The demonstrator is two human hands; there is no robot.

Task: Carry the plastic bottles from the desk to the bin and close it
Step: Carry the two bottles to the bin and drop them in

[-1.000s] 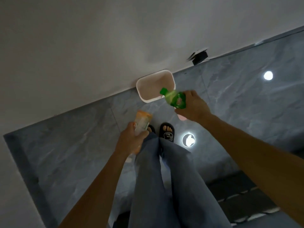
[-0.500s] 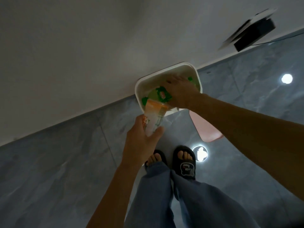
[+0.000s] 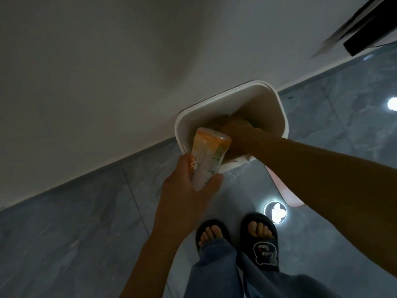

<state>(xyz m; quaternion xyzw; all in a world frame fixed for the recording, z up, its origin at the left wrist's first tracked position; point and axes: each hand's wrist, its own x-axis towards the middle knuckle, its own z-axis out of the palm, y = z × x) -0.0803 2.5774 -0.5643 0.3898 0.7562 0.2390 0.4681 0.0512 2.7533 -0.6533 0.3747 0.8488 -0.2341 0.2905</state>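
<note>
A white open bin (image 3: 223, 96) stands on the floor against the wall. My right hand (image 3: 237, 130) reaches down inside it; its fingers are in shadow, and no green bottle shows in or around it. My left hand (image 3: 189, 190) is shut on an orange-labelled plastic bottle (image 3: 207, 157), held tilted with its top end over the bin's near rim. The pink lid (image 3: 281, 191) hangs down at the bin's near right side, partly hidden behind my right forearm.
The pale wall runs right behind the bin. A black box-like object (image 3: 371, 37) is mounted on the wall at the upper right. My feet in black slippers (image 3: 265, 248) stand on the grey marble floor just in front of the bin.
I have leaned closer to the bin. My right hand sank deeper inside and the green bottle it held is no longer visible. The orange bottle moved up to the bin's rim.
</note>
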